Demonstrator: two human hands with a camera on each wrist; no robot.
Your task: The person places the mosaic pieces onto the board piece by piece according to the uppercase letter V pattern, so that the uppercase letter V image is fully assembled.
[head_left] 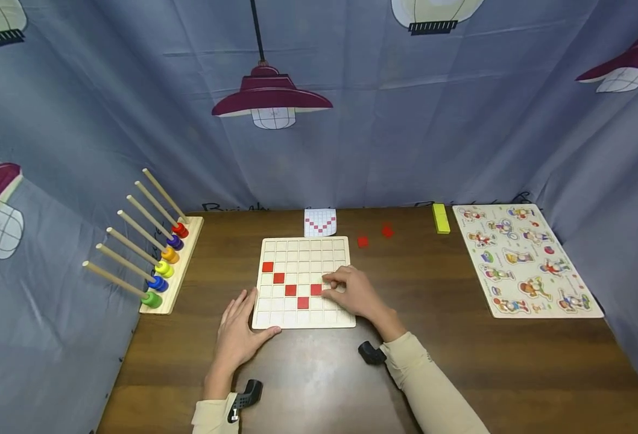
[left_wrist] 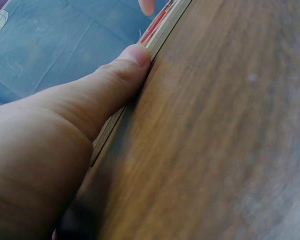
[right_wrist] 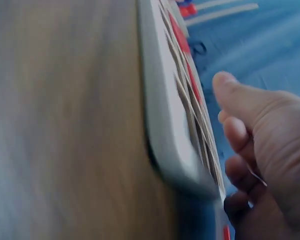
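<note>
A pale wooden grid board lies on the table with several red square tiles set in its cells in a slanting line that turns upward at the right. My left hand rests at the board's near left corner, its thumb against the front edge and its fingers along the left side. Over the right part of the board is my right hand, its fingertips beside the rightmost red tile. In the right wrist view nothing shows between its thumb and loosely bent fingers.
Behind the board stands a small pattern card. Loose red tiles lie to its right, then a yellow block. A peg stand with coloured rings is at the left, a picture puzzle board at the right. Curtains close off the back.
</note>
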